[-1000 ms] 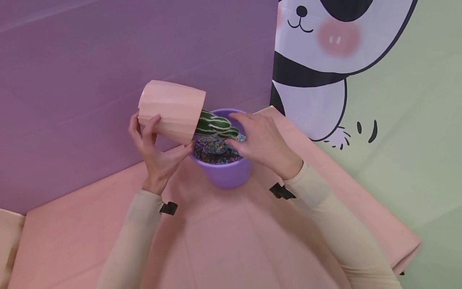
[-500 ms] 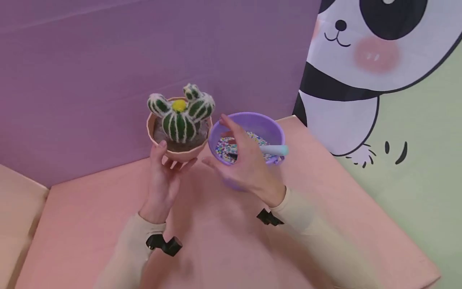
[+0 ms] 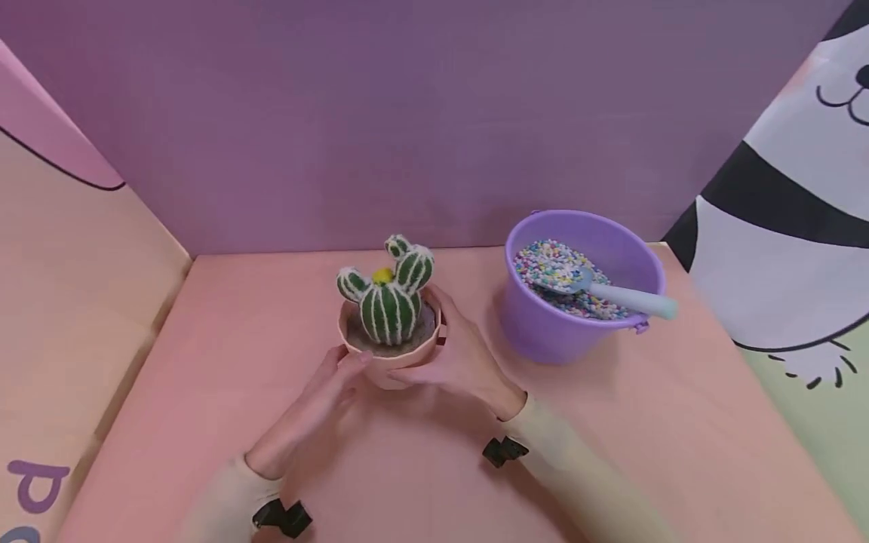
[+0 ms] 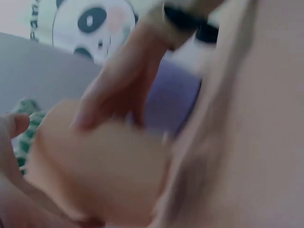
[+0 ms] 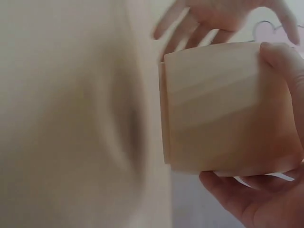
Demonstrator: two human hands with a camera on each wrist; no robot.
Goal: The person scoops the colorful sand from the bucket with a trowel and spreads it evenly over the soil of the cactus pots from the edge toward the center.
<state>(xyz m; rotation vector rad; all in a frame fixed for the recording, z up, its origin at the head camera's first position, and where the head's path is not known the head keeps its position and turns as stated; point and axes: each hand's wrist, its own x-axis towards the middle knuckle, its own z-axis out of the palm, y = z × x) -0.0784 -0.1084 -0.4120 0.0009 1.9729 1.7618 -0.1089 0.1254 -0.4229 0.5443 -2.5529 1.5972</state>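
Note:
A toy cactus (image 3: 390,313), green with white stripes and a yellow top, sits in a faceted peach pot (image 3: 389,369) filled with grey soil. The pot is upright at the tabletop; whether its base touches, I cannot tell. My right hand (image 3: 462,354) grips the pot's right side, thumb in front and fingers around the back. At the front left, my left hand (image 3: 326,392) is beside the pot with its thumb near the rim. In the right wrist view the left hand's fingers (image 5: 190,28) are spread and look loose from the wall.
A purple bucket (image 3: 550,332) holds many small coloured beads (image 3: 550,260). A scoop with a pale handle (image 3: 624,296) lies on them, its end over the rim. The pink tabletop (image 3: 258,317) meets a purple wall (image 3: 407,136) behind the pot.
The pot was tipped over the bucket, then turned upright and carried left and down to the tabletop. My right hand has moved from the bucket to the pot. The head view has shifted left.

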